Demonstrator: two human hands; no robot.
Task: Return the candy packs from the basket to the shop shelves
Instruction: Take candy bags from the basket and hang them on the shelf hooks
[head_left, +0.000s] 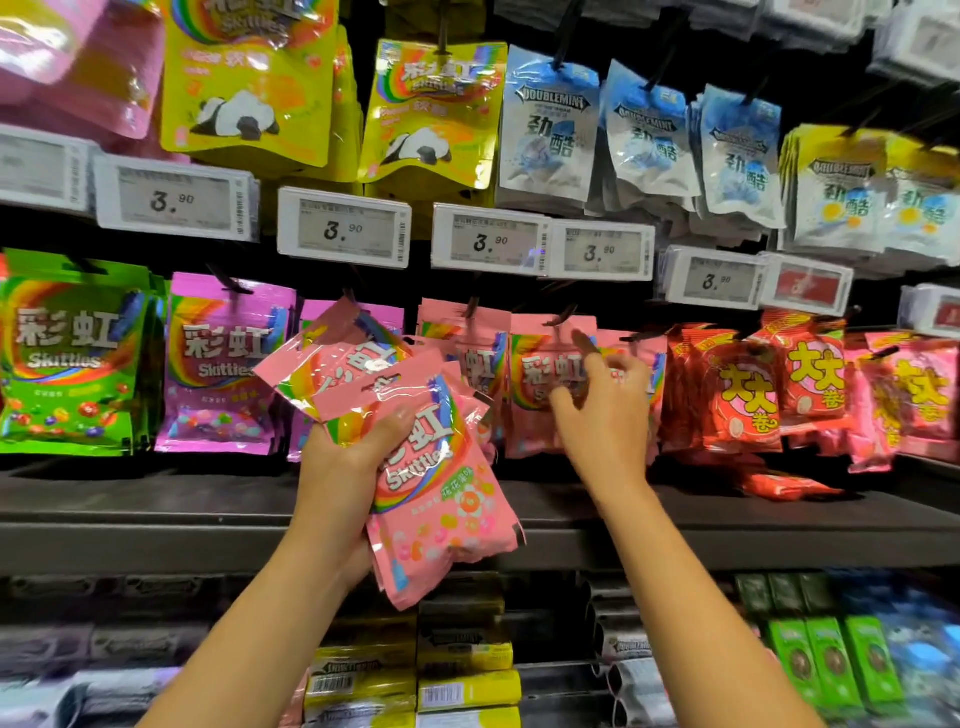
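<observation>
Restocking: left hand (348, 467) clutching pink packs (415, 467), right hand (602, 410) loose, empty, near hanging pink row (545, 374); next, hooking one on.

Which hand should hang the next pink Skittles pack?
Right. The right hand is empty, already at the hanging pink packs. The left hand grips the pink Skittles stack.

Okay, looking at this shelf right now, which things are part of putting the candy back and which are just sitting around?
Part of the job:
- pink candy packs gripped in the left hand
- right hand, reaching to the pink packs on the hooks

Just there:
- green packs
- purple packs
- red packs
- mint packs
- price tags
</observation>
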